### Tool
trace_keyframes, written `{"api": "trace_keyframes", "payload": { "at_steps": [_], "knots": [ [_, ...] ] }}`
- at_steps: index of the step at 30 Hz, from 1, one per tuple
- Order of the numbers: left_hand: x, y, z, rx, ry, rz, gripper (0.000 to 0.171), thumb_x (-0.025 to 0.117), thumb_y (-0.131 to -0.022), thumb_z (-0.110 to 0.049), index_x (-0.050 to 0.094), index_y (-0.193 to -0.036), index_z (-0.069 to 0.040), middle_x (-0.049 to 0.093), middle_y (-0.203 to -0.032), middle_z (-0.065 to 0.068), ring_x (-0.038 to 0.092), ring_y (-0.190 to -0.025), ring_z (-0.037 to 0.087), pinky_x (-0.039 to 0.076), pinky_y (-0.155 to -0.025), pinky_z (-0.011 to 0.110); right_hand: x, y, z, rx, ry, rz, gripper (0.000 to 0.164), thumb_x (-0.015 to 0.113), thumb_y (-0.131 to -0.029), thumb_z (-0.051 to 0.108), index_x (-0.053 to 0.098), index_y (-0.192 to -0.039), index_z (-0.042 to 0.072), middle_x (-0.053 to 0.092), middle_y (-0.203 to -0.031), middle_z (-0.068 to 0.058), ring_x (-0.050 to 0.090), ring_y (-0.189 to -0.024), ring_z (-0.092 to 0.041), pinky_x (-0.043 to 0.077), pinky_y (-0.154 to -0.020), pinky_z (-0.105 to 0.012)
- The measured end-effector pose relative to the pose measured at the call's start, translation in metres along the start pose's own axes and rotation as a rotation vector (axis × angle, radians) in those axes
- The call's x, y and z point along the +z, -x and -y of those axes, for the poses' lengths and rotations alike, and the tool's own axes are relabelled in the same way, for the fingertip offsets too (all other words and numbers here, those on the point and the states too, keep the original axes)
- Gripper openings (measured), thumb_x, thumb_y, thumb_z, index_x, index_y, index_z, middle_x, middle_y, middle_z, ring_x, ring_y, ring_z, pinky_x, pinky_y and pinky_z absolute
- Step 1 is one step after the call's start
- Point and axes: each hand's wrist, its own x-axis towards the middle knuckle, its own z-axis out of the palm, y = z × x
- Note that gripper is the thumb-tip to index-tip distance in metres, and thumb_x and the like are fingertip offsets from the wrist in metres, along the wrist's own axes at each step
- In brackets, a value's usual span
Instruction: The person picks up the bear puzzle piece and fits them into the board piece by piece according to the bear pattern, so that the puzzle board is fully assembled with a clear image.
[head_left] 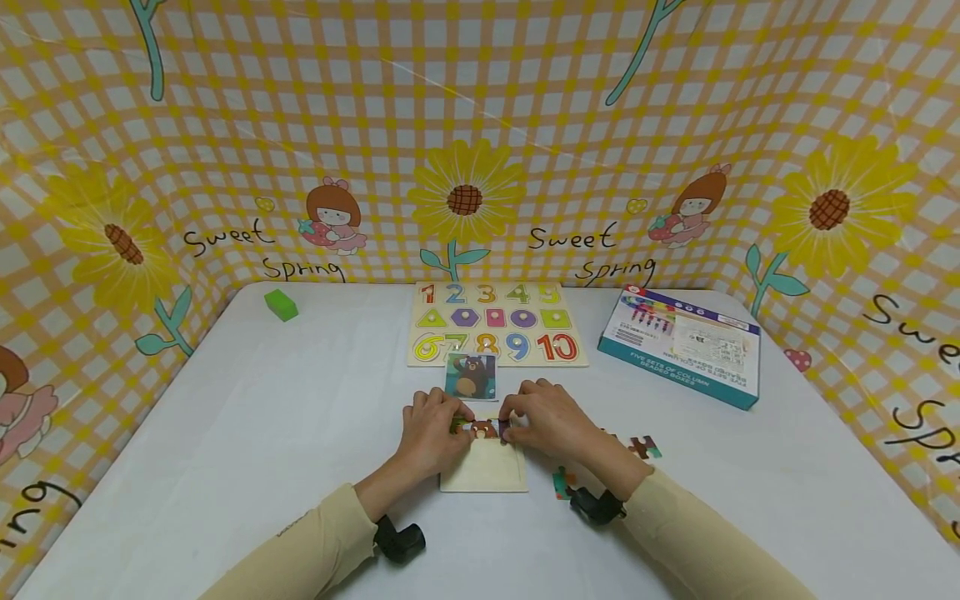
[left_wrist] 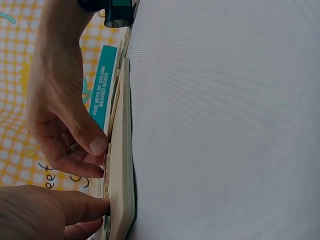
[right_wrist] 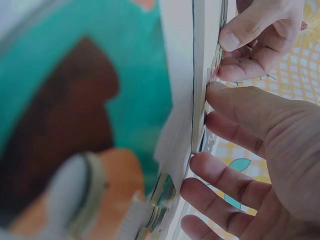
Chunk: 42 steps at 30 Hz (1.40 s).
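Observation:
A pale wooden puzzle tray [head_left: 483, 471] lies in front of me, with jigsaw pieces showing a brown bear's head [head_left: 483, 429] along its far edge. My left hand [head_left: 433, 429] pinches a greenish jigsaw piece [head_left: 456, 425] at the far left corner, thumb and forefinger on either side. At the far right corner, my right hand [head_left: 551, 421] holds a dark jigsaw piece [head_left: 504, 428] between thumb and fingers. Both hands' fingertips touch the tray's top in the wrist views. A bear picture card [head_left: 471, 377] lies just beyond the tray.
Loose jigsaw pieces [head_left: 643, 447] lie right of the tray, partly behind my right forearm; one teal piece [head_left: 560, 483] is near the wrist. Behind stand a number-and-shape board [head_left: 495, 329], a bead-set box [head_left: 681, 346] at right, and a green block [head_left: 281, 305] at far left.

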Motion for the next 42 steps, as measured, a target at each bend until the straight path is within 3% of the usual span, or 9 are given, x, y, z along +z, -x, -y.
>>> {"api": "trace_keyframes", "payload": {
  "at_steps": [17,30,42],
  "knots": [
    [-0.014,0.005,0.007,-0.034,0.029,-0.002,0.015,0.071,-0.076,-0.018,0.071,-0.091,-0.014,0.056,-0.094,0.007,0.041,-0.090,0.022,0.030,-0.076,0.040,0.000,-0.002,0.001,0.020,-0.019,0.023,0.016,0.075,-0.078,0.031,0.070,-0.092,0.027,0.054,-0.084,0.005,0.041,-0.080,-0.015,0.034,-0.072,-0.031],
    [-0.028,0.023,0.025,-0.001,0.146,0.091,0.030,0.071,-0.075,-0.010,0.065,-0.104,-0.008,0.058,-0.105,0.006,0.046,-0.098,0.019,0.040,-0.082,0.034,0.000,-0.001,0.000,0.026,-0.040,0.029,0.016,0.074,-0.079,0.031,0.070,-0.094,0.027,0.054,-0.084,0.004,0.041,-0.081,-0.015,0.033,-0.073,-0.032],
    [-0.028,0.028,0.026,0.042,0.117,0.132,0.030,0.074,-0.074,-0.009,0.066,-0.103,-0.008,0.056,-0.108,0.005,0.045,-0.106,0.021,0.041,-0.088,0.038,0.000,0.000,0.000,0.034,-0.048,0.029,0.016,0.074,-0.078,0.030,0.070,-0.093,0.026,0.054,-0.084,0.004,0.041,-0.082,-0.015,0.033,-0.074,-0.031]
  ]
}}
